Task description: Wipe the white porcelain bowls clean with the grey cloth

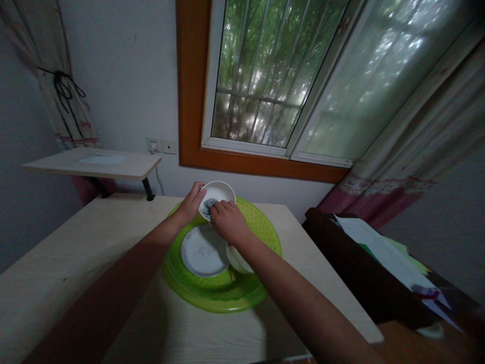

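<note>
My left hand point(192, 203) grips the left rim of a white bowl point(222, 190), which is tilted so its inside faces me. A greyish cloth point(208, 206) lies against the bowl's inner wall, bunched under the closed fingers of my right hand point(229, 220). Below them, a white plate point(204, 251) with a faint pattern rests in a round green basin point(212, 298). Another pale bowl point(240, 262) sits right of the plate, partly covered by my right forearm. Between plate and bowl shows a small light-brown piece point(232, 274), too small to name.
The basin stands on a pale wooden table point(125, 222). A small raised shelf point(94, 164) with a paper sheet point(103, 160) is at the back left. Behind are a wall socket point(153, 145) and a wood-framed window point(242, 159). Papers point(382, 247) lie on dark furniture at right.
</note>
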A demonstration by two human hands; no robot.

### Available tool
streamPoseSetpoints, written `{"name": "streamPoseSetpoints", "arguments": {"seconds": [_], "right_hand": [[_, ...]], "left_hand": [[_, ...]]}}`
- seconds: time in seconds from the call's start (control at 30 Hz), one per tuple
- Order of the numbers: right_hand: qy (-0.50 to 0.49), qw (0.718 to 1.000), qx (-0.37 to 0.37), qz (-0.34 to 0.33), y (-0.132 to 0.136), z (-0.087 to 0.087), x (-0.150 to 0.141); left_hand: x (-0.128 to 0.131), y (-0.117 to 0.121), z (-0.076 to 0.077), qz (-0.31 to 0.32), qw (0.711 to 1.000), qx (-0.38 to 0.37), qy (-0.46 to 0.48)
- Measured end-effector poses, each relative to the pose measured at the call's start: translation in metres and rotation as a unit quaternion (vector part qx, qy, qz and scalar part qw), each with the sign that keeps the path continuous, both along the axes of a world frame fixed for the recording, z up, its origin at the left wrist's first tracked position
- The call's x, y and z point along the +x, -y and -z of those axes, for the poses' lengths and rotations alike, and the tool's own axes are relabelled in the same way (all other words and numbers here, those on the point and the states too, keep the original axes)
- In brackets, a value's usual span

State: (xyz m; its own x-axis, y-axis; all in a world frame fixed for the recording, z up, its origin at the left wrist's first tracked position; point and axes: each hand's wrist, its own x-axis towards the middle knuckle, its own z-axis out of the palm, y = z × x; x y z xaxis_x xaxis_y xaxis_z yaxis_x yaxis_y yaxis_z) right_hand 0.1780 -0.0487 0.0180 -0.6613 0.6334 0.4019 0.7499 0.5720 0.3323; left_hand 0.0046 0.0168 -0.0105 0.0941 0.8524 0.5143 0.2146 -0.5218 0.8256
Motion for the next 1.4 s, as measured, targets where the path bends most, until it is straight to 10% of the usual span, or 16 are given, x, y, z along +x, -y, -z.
{"name": "streamPoseSetpoints", "arguments": {"seconds": [0.43,0.93,1.4], "right_hand": [[-0.103,0.982,-0.091,-0.127,-0.003,0.003,0.010],[-0.083,0.996,0.041,-0.002,-0.006,-0.001,0.017],[-0.068,0.997,0.002,-0.028,-0.005,0.002,0.014]], "left_hand": [[-0.006,0.005,-0.005,-0.037,0.998,0.048,-0.015],[-0.009,0.004,-0.013,-0.041,0.998,0.049,-0.017],[-0.012,0.001,-0.009,-0.055,0.996,0.051,-0.038]]}}
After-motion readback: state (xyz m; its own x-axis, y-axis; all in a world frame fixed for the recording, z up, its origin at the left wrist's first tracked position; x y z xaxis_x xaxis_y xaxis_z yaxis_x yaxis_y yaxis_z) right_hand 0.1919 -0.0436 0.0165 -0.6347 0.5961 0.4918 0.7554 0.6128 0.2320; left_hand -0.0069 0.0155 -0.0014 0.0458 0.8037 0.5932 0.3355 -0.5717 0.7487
